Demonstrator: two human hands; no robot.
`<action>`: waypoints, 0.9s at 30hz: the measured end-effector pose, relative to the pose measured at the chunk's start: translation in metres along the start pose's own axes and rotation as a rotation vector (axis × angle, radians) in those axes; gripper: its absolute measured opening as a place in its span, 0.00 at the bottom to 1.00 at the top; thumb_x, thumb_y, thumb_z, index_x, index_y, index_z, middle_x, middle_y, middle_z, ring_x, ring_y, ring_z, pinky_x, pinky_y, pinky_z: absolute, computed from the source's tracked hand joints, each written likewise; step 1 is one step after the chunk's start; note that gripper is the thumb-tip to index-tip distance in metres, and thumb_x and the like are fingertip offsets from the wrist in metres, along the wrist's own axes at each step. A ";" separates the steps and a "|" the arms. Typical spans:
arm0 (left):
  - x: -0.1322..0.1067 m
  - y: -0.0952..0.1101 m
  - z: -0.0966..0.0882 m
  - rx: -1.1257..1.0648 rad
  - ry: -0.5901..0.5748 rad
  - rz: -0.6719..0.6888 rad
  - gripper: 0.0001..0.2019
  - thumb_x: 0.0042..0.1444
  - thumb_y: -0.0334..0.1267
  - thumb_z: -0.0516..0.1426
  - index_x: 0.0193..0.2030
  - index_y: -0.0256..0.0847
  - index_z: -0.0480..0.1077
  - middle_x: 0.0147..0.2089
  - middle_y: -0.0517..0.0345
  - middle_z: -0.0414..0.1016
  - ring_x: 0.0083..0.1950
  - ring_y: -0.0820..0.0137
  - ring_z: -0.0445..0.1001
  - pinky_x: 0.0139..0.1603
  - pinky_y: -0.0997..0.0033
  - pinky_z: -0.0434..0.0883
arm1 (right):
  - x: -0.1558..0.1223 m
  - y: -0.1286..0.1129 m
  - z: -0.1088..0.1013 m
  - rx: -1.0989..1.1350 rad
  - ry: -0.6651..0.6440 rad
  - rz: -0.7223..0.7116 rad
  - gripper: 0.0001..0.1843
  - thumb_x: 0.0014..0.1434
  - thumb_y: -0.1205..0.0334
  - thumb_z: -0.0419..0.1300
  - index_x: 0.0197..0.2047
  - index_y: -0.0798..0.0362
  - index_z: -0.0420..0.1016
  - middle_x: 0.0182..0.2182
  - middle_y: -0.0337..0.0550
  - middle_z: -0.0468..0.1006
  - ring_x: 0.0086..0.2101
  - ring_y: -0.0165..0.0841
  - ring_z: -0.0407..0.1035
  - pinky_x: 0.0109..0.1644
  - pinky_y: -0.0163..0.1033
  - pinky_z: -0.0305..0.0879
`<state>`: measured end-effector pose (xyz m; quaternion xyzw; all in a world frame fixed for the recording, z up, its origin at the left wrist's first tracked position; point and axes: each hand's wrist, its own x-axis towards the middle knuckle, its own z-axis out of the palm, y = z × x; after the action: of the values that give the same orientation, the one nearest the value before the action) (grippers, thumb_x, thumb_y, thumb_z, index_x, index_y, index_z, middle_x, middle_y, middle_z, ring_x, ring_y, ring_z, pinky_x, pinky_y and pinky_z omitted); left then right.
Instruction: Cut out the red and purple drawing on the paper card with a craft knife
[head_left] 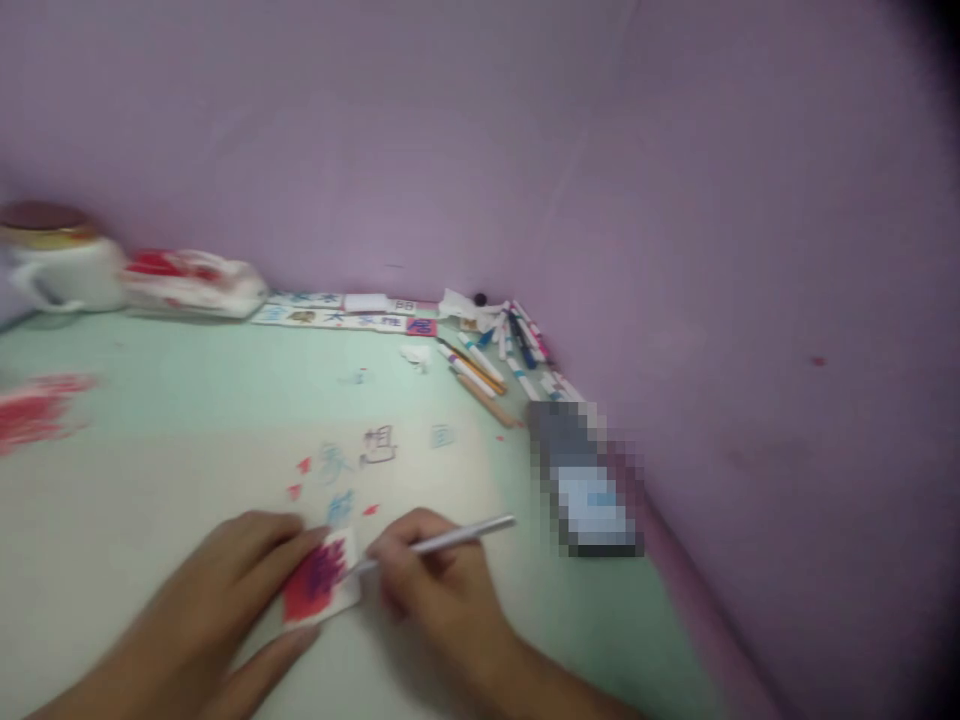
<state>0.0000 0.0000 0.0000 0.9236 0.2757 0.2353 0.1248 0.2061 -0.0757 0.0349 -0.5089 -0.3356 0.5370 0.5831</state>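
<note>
Fingers of the left hand (225, 590) pin a red card (321, 582); the right hand (427, 590) grips a slanted pen (442, 543).

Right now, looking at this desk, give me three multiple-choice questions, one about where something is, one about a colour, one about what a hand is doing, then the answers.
1. Where does the heap of marker pens lie?
A. In the far corner of the table against the wall
B. Under the left hand
C. Inside the white mug

2. What colour covers most of the small paper card?
A. Green
B. Red
C. Black

3. What is the right hand doing?
A. Resting flat and empty
B. Lifting the mug
C. Holding a slim silver tool with its tip at the card

Answers:
1 A, the pens are piled where the table meets the purple wall.
2 B, red fills the card, with a purple mark on it.
3 C, the fingers grip the silver tool, while the left hand presses the card.
</note>
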 end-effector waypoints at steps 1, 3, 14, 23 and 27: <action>0.004 0.005 -0.005 0.002 -0.038 0.016 0.24 0.53 0.40 0.56 0.58 0.53 0.62 0.52 0.54 0.68 0.48 0.54 0.69 0.45 0.51 0.71 | 0.000 -0.001 -0.001 -0.031 -0.007 -0.015 0.21 0.47 0.42 0.63 0.22 0.52 0.69 0.14 0.32 0.63 0.19 0.25 0.57 0.23 0.31 0.57; 0.013 0.016 -0.014 0.000 -0.083 0.076 0.20 0.54 0.38 0.56 0.55 0.44 0.65 0.49 0.48 0.68 0.47 0.58 0.68 0.46 0.55 0.71 | 0.000 -0.001 -0.002 -0.099 0.010 -0.049 0.21 0.48 0.42 0.62 0.23 0.53 0.70 0.14 0.32 0.63 0.18 0.25 0.57 0.22 0.31 0.56; 0.017 0.026 -0.018 -0.102 -0.076 0.037 0.15 0.53 0.40 0.55 0.46 0.37 0.68 0.43 0.47 0.67 0.42 0.60 0.65 0.44 0.55 0.67 | -0.006 -0.001 -0.003 -0.386 0.034 -0.152 0.20 0.52 0.43 0.61 0.26 0.54 0.73 0.15 0.37 0.69 0.19 0.28 0.61 0.23 0.33 0.59; 0.020 0.030 -0.019 -0.113 -0.093 0.009 0.14 0.54 0.39 0.55 0.46 0.38 0.67 0.41 0.48 0.67 0.41 0.60 0.64 0.43 0.56 0.66 | -0.007 0.000 -0.008 -0.399 -0.096 -0.102 0.18 0.52 0.45 0.62 0.25 0.52 0.72 0.17 0.38 0.72 0.20 0.29 0.64 0.25 0.34 0.61; 0.020 0.029 -0.019 -0.114 -0.091 0.011 0.13 0.54 0.39 0.55 0.45 0.38 0.67 0.41 0.48 0.66 0.42 0.60 0.64 0.43 0.56 0.66 | -0.009 0.002 -0.005 -0.383 -0.063 -0.087 0.17 0.53 0.47 0.61 0.25 0.52 0.72 0.17 0.37 0.71 0.20 0.28 0.63 0.25 0.34 0.61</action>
<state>0.0187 -0.0108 0.0338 0.9262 0.2509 0.2090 0.1885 0.2085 -0.0855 0.0336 -0.5786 -0.4713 0.4531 0.4876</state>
